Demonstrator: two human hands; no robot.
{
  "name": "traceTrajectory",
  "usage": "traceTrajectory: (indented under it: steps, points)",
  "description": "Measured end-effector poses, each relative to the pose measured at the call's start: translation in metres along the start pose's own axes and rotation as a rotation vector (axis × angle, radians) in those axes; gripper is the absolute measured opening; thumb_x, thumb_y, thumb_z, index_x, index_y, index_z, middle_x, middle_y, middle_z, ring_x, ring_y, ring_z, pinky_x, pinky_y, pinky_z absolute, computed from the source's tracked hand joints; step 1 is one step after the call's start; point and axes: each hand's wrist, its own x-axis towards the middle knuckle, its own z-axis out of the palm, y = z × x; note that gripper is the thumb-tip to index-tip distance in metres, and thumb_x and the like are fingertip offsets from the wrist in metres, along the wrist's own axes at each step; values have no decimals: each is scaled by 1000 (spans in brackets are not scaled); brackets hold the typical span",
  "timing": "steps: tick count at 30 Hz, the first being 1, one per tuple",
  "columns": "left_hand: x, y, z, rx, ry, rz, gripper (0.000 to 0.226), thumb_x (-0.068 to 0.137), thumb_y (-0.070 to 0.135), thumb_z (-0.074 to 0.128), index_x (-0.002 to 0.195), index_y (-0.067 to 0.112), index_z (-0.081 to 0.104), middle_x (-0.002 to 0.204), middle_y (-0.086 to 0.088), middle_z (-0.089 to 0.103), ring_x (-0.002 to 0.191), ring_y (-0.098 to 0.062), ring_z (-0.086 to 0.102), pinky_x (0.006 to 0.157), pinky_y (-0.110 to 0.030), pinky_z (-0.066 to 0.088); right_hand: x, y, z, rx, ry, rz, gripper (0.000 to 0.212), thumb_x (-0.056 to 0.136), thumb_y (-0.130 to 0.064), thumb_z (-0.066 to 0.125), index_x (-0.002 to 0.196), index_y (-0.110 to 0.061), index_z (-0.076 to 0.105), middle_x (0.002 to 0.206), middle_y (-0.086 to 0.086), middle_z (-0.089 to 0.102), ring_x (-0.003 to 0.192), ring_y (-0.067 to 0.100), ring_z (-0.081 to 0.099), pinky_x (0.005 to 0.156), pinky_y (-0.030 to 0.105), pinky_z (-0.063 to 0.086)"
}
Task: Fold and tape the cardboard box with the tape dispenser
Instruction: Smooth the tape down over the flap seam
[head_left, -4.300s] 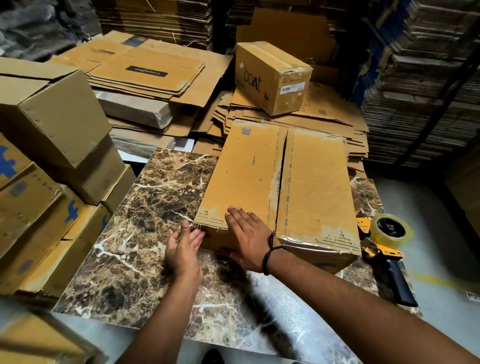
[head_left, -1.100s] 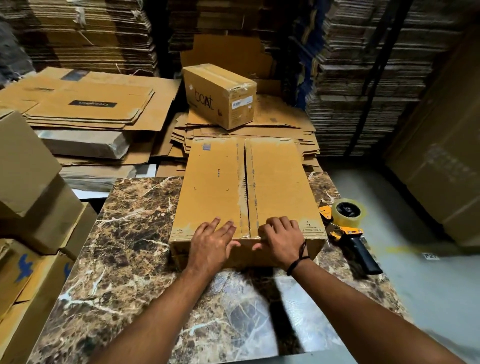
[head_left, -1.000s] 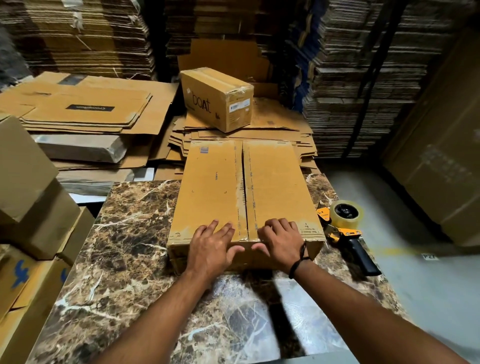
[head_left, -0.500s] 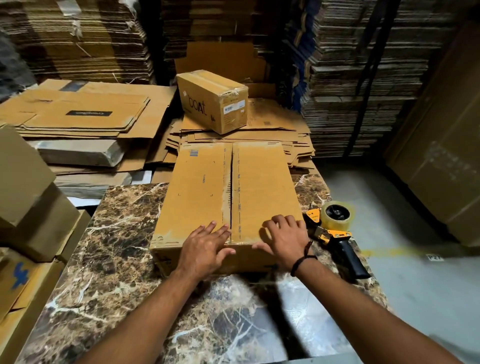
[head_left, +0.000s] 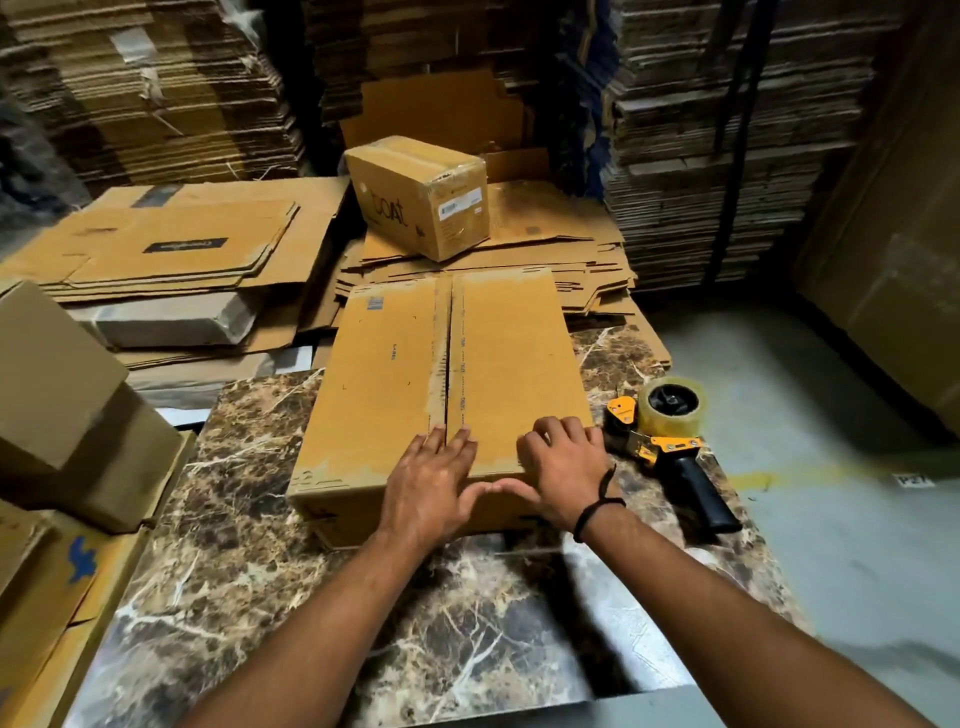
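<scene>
A long brown cardboard box (head_left: 395, 374) lies on the marble table (head_left: 249, 519) with its two top flaps folded shut and a bare seam down the middle. My left hand (head_left: 431, 483) lies flat across the near end of that seam, fingers together. My right hand (head_left: 563, 467) rests on the box's near right corner, fingers curled over the edge. A yellow and black tape dispenser (head_left: 670, 447) with a clear tape roll lies on the table just right of my right hand, untouched.
A small taped box (head_left: 421, 195) sits on flattened cartons behind the table. Flat cardboard sheets (head_left: 171, 244) lie at the back left. Stacked boxes (head_left: 57, 395) crowd the left edge. Tall cardboard stacks (head_left: 727, 140) stand behind. The grey floor (head_left: 831, 467) lies to the right.
The box has slid left on the table. My left hand moved from the left flap onto the seam. My right hand moved to the box's right corner, nearer the dispenser.
</scene>
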Motion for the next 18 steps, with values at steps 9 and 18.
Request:
traceTrajectory:
  steps: [9,18]
  points:
    - [10,-7,20,-224,56,156,46,86,32,62,129,20,52,134,1,51,126,-18,47,106,-33,26,-12,24,-2,328,-52,142,60,70,-69,55,104,-21,66,112,7,60,105,27,51,83,40,45]
    - [14,-10,24,-295,70,188,47,84,28,65,128,18,51,134,2,49,127,-14,44,108,-33,23,-39,39,9,1180,-21,679,76,61,-20,86,128,-16,52,131,1,56,120,13,53,95,15,45]
